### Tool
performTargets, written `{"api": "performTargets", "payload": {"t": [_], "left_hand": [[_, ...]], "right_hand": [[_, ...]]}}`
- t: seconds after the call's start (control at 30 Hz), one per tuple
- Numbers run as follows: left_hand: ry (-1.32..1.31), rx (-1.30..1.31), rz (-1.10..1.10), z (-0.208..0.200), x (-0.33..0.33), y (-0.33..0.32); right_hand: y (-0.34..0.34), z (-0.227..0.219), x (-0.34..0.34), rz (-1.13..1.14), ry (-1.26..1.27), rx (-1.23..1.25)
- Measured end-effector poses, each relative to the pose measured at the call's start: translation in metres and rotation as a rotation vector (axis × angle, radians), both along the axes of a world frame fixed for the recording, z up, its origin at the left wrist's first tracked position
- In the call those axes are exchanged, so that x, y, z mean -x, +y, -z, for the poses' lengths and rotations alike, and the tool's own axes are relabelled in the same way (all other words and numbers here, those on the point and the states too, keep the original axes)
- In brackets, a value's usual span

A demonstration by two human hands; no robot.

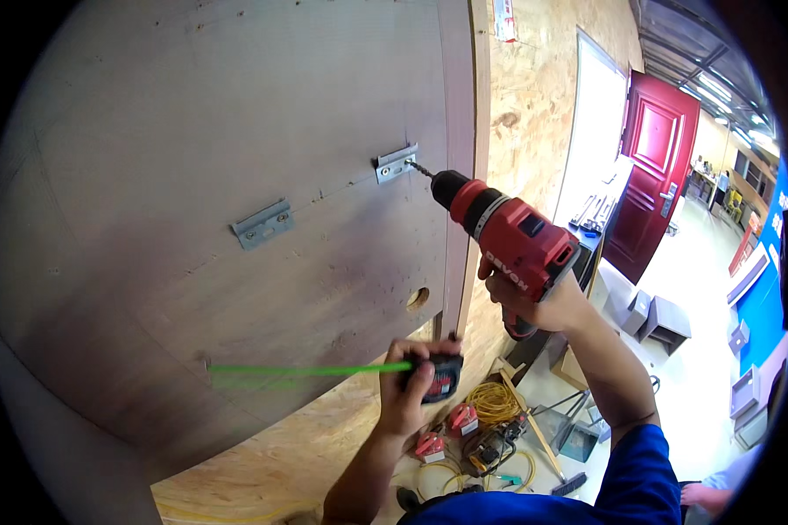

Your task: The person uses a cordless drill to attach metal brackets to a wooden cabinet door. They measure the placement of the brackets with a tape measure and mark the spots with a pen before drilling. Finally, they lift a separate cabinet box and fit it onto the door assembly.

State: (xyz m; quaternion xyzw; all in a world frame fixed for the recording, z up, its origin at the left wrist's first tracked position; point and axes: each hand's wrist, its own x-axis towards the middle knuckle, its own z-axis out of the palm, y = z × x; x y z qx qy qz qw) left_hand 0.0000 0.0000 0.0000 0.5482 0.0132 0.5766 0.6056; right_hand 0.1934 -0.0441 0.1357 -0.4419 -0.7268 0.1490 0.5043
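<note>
**Drill up at the bracket, tape measure out below!**

And the right hand is wrapped firmly round the grip of a red-and-black drill, fingers curled in! The left hand, at seven o'clock from it, is closed round a black tape measure, thumb across the case, its green blade running out towards nine o'clock.

Up to ten o'clock from the drill body, the bit points at the right end of a metal bracket; whether it touches, I cannot tell! A second bracket sits at eight o'clock from the first, both on the big greyish board. Six o'clock from the first bracket, there's a round hole.

Further out, at three o'clock from the left hand, lies a coil of yellow cable, a broom towards five. And way off at two o'clock from the drill, a red door!
</note>
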Motion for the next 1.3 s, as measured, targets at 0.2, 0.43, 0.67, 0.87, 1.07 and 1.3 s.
{"api": "performTargets", "payload": {"t": [0.2, 0.43, 0.67, 0.87, 1.07, 1.3], "left_hand": [[-0.108, 0.193, -0.188, -0.068, -0.047, 0.054], [-0.351, 0.409, -0.14, -0.125, -0.081, 0.083], [-0.492, 0.393, 0.15, -0.138, -0.088, 0.095], [-0.524, 0.445, 0.217, -0.149, -0.087, 0.085], [-0.548, 0.435, 0.214, -0.148, -0.085, 0.096], [-0.566, 0.467, 0.185, -0.149, -0.089, 0.094]], "right_hand": [[0.007, -0.003, -0.004, -0.007, -0.048, -0.097], [0.0, -0.011, -0.008, -0.003, -0.087, -0.091], [0.004, -0.012, -0.017, -0.057, -0.121, -0.156], [0.007, -0.01, -0.022, -0.048, -0.112, -0.151], [0.005, -0.014, -0.021, -0.025, -0.201, -0.232], [0.005, -0.011, -0.024, -0.012, -0.219, -0.236]]}}
